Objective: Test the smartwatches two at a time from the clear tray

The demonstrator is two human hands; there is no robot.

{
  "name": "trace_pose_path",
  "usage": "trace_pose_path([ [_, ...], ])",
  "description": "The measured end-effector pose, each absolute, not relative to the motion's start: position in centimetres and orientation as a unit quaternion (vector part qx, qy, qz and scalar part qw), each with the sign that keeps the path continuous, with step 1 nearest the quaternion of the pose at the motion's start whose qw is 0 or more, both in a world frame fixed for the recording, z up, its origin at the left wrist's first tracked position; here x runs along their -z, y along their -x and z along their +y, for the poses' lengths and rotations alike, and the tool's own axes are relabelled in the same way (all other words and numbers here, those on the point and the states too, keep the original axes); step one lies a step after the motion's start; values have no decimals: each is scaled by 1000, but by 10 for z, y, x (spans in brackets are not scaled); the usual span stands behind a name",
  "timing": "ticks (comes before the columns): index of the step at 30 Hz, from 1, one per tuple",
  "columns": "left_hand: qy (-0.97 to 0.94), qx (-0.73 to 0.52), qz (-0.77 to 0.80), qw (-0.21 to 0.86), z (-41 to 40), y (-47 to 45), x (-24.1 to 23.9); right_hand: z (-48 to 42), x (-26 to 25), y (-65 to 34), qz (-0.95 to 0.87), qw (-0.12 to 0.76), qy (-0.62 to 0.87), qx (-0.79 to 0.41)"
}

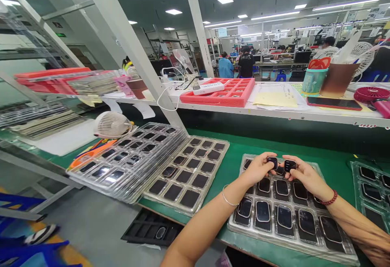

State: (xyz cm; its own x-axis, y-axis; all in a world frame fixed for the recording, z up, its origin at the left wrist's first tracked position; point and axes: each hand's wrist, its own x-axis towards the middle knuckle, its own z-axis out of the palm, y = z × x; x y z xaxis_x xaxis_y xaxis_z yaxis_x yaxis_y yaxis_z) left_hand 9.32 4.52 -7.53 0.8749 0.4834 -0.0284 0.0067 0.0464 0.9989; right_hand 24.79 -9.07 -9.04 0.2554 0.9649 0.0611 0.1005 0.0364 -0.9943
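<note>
My left hand (pixel 258 169) pinches a small dark watch case (pixel 272 161) over the far end of a clear plastic tray (pixel 243 231) on the green bench. My right hand (pixel 305 176) holds a second small dark watch case (pixel 290 164) right beside the first, the two nearly touching. The tray under my hands has rows of pockets filled with several more dark watch cases (pixel 284 216). A silver bangle sits on my left wrist and a red bead bracelet on my right.
A stack of clear trays (pixel 122 165) and a tray with empty dark pockets (pixel 189 173) lie to the left, with a small white fan (pixel 111 125) behind. Another clear tray (pixel 370 186) sits at right. A shelf carries a red foam tray (pixel 228 92). People work far behind.
</note>
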Motion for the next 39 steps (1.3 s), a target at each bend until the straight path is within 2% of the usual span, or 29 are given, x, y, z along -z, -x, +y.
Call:
trace_pose_path([
  [8,-720,-196,154,647,44,-94,80,-91,84,-246,-456,555,563,-408],
  [39,-751,-194,158,611,44,-93,81,-91,83,-243,-489,508,585,-400],
])
